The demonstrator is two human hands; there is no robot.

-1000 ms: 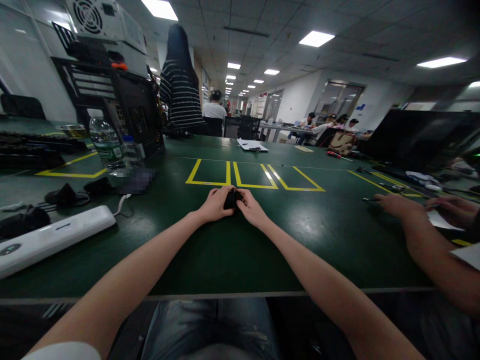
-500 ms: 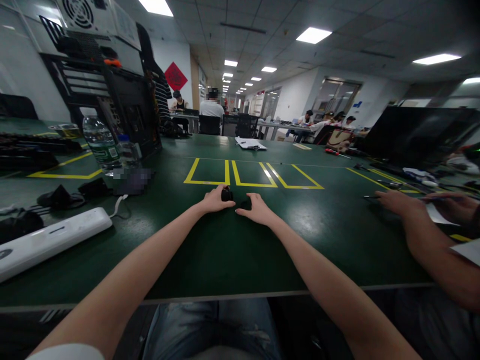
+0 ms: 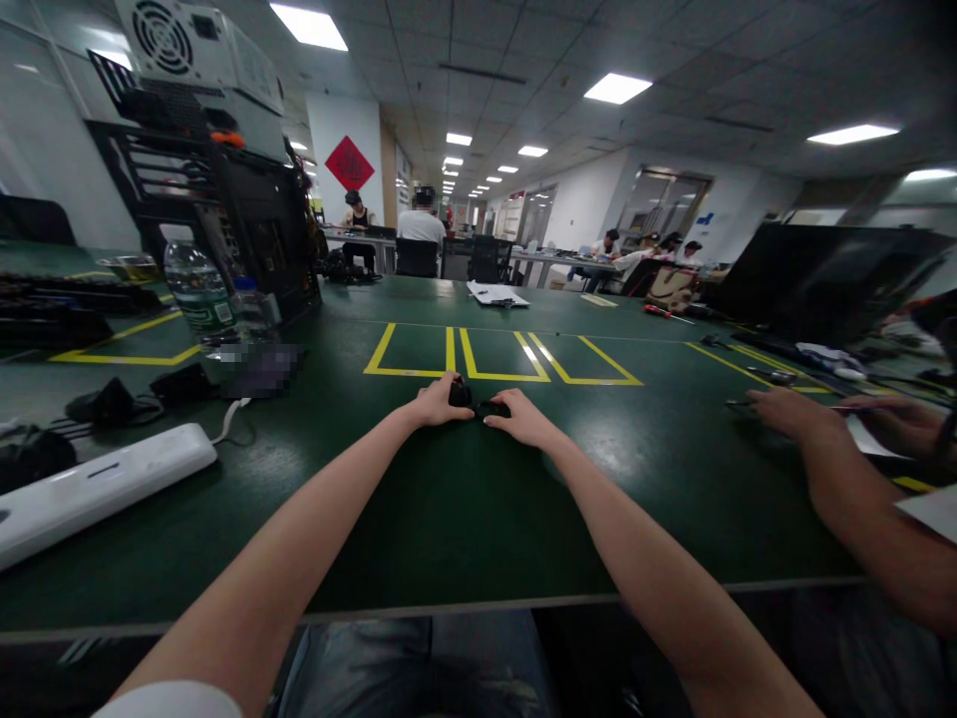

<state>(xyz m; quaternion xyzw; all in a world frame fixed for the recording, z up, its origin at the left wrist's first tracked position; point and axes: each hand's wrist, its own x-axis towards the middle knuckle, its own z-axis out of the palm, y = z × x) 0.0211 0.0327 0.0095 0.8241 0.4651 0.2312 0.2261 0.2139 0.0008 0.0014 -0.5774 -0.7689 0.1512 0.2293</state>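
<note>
Near the middle of the green table, my left hand is closed around a small black rounded object, thumb in front and fingers behind. Just right of it, my right hand pinches a low, flat black piece between thumb and fingers. The two black things are very close together; whether they touch I cannot tell. Both are too dark and small to name their kind. Yellow tape outlines lie on the table just beyond my hands.
At left stand a white power strip, water bottle and open computer case. A clipboard lies at the back. On the right, another person's hand holds a thin tool near a black monitor.
My right hand's fingers have closed on the flat black piece. My left hand, with the rounded object, has shifted slightly right. The view has tilted a little.
</note>
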